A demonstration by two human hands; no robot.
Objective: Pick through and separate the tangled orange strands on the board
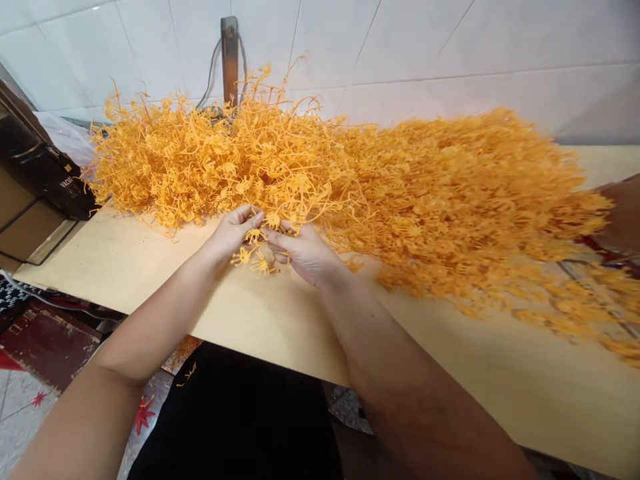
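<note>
A long heap of tangled orange-yellow plastic pieces [190, 160], thin stems ending in small spidery flower shapes, stretches along the back of the table. At its front edge both my hands meet. My left hand [237, 230] pinches a small sprig [254, 235] of these flower shapes between thumb and fingers. My right hand [303, 250] closes on the same sprig from the other side, its thumb and fingertips close to the left ones. Several flower heads hang below and between the fingers. Some fingertips are hidden by the pieces.
The pale wooden table [250, 313] runs beneath the heap, against a white tiled wall [425, 40]. An upright metal bar [230, 60] stands behind the heap. At left are a cardboard box [25, 227] and black packaging [50, 160]. Red star-shaped pieces [143, 415] lie on the floor.
</note>
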